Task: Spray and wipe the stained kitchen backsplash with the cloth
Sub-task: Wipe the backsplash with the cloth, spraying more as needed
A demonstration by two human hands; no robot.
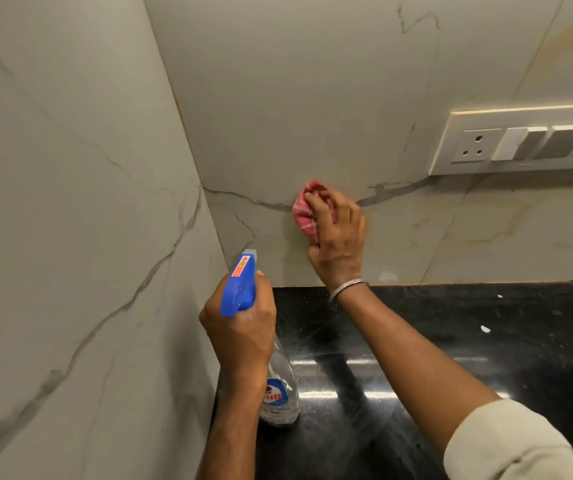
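The right hand (338, 237) clenches a crumpled pink cloth (303, 213) against the pale marble backsplash (313, 98); below-left of that grip, the left hand (240, 329) grasps a blue-headed clear spray bottle (240, 289).

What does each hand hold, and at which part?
The left hand grips the spray bottle at its neck. The right hand grips the bunched pink cloth against the backsplash.

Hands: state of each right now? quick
Left hand: closed around the spray bottle, gripping its blue trigger head.
Right hand: closed on the pink cloth, pressing it against the backsplash.
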